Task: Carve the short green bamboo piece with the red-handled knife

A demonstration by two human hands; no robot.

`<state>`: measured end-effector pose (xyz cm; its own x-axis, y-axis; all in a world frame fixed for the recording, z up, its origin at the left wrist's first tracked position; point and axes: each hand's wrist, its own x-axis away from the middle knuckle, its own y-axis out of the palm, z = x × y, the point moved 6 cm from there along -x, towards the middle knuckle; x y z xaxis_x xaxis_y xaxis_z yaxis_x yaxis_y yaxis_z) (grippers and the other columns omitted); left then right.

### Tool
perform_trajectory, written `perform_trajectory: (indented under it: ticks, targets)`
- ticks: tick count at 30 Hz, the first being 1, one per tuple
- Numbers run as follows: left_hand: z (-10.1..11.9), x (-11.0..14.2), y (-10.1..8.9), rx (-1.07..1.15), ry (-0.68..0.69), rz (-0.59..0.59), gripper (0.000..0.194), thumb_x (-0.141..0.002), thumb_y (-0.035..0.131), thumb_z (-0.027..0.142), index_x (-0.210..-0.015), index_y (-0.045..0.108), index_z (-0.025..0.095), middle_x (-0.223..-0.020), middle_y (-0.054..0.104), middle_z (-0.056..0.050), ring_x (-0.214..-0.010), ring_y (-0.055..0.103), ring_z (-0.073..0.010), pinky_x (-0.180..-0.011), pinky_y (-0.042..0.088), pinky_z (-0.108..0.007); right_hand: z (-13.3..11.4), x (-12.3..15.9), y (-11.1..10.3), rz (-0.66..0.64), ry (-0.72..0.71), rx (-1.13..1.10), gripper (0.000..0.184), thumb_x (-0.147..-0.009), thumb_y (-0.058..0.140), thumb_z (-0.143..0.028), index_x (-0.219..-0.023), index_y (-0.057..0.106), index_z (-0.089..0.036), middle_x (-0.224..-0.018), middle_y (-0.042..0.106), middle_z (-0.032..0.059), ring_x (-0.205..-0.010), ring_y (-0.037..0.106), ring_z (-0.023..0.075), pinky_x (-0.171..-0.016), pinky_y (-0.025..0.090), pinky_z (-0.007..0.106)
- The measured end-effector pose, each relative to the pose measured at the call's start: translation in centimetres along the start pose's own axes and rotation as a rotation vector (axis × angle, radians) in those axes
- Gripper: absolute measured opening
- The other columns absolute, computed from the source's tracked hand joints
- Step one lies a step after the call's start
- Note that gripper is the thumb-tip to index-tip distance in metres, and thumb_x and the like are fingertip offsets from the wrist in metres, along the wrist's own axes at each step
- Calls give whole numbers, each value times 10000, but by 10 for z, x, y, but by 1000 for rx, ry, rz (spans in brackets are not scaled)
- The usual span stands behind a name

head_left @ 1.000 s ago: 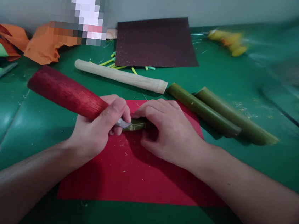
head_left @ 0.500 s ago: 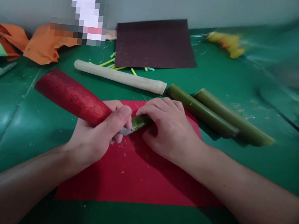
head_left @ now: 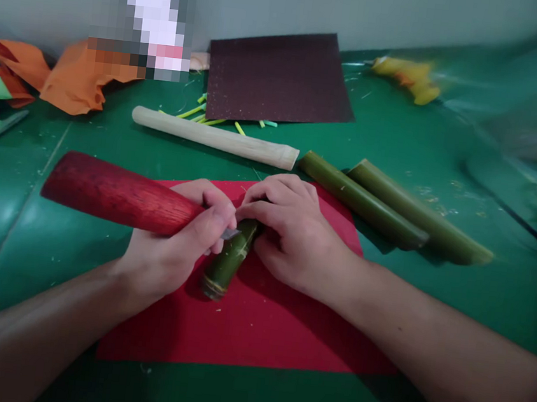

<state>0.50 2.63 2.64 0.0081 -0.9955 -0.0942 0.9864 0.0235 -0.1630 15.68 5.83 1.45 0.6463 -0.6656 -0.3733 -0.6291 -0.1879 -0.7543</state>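
Left hand [head_left: 185,237] around knife [head_left: 118,195], right hand [head_left: 297,229] around green bamboo [head_left: 227,262], room toward near edge of red sheet [head_left: 258,337]

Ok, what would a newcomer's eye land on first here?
Likely the thick red handle in the left hand, its blade at a green bamboo piece held by the right hand. Next comes the red sheet beneath them on the green table.
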Motion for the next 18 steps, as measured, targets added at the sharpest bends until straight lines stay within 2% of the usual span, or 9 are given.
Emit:
perform_trajectory:
  ticks: [9,18]
  targets:
    - [0,0,2,-93,20,-58,215,-910,660,268,-700,665,226,-595,630,26,-494,554,-98,-438,435,-201,-4,0,-3,7,6,11,270,-831,566,-121,-1025,744,-182,-1067,751,47,-1133,604,264,-973,388,438]
    - [-4,0,-1,-163,24,-106,194,-940,634,262,-750,668,239,-642,619,51,-552,557,-87,-512,461,-193,-4,0,-2,4,3,25,268,-835,571,-117,-1028,748,-174,-1055,745,46,-1126,613,256,-968,365,424]
